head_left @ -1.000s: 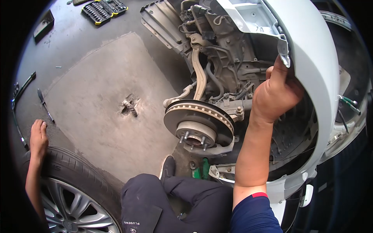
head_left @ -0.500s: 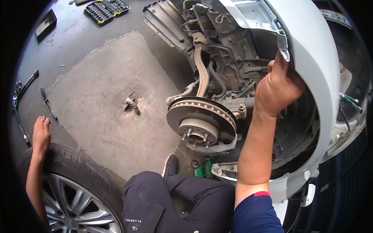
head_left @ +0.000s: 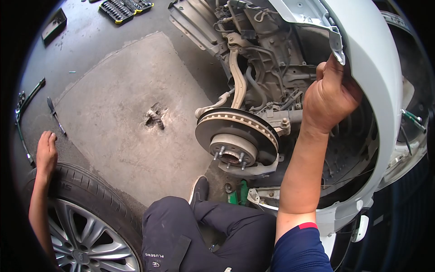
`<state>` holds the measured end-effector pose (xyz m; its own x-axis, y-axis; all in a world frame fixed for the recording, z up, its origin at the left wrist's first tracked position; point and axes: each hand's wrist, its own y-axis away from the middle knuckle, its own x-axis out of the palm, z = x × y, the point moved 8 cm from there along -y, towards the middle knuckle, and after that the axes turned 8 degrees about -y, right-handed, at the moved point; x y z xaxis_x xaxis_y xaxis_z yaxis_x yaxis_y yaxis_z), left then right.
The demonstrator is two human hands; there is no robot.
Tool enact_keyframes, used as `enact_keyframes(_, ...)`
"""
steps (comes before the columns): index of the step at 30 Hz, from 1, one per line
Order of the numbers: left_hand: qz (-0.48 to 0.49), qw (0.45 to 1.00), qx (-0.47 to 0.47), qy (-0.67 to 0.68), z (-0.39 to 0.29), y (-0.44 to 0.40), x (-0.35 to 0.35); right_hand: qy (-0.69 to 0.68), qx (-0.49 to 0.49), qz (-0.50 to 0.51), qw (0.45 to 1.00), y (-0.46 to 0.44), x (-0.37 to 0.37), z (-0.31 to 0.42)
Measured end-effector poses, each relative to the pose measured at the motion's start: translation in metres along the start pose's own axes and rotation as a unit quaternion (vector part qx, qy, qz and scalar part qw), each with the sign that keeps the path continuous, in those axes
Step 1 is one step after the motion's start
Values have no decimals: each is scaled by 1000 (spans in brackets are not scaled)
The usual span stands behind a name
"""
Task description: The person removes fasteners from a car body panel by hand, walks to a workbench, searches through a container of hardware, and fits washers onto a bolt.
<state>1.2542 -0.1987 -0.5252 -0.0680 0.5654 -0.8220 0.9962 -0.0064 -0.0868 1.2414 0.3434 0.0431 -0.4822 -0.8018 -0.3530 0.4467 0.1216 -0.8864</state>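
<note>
At the right, my right hand (head_left: 331,97) is raised to the white fender (head_left: 378,63) of a car, its fingers curled round the inner edge just below a metal bracket (head_left: 336,45). The fingertips are partly hidden behind the fender lip. Beside that forearm, a brake disc (head_left: 238,136) with its hub and wheel studs stands exposed in the wheel arch. My left hand (head_left: 46,152) is at the far left, fingers stretched out and holding nothing. It is just above the tyre of a wheel (head_left: 90,226) with a silver alloy rim, which lies on the floor.
A screwdriver (head_left: 55,115) and a ratchet (head_left: 32,95) lie on the floor at the left. Farther back are a black tray (head_left: 54,26) and a socket set (head_left: 118,10). A green jack (head_left: 238,194) stands under the car. The concrete patch has a hole (head_left: 155,119).
The view has shifted slightly, so the car parts appear a little farther right. My right hand keeps its hold on the fender; my left hand stays by the tyre.
</note>
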Motion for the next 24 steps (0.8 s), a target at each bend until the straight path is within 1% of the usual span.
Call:
enact_keyframes(2,4,1000,-1,0,-1,0,-1,-18,7,-9,1000,1,3,2)
enact_keyframes(5,8,1000,3,1,1,-1,0,-43,-9,13,999,-1,4,2)
enact_keyframes(8,-3,1000,8,4,4,-1,2,-8,-30,57,998,0,4,3)
enact_keyframes(11,19,1000,10,-11,2,-2,2,-9,-40,56,998,-3,1,-1)
enact_keyframes(13,6,1000,13,-11,1,-2,0,-20,-41,47,998,-3,2,-1)
enact_keyframes(19,16,1000,0,-26,-13,-2,-8,-40,-6,16,999,-1,3,-3)
enact_keyframes(24,-5,999,2,-36,-26,0,-20,-8,54,11,998,3,0,-9)
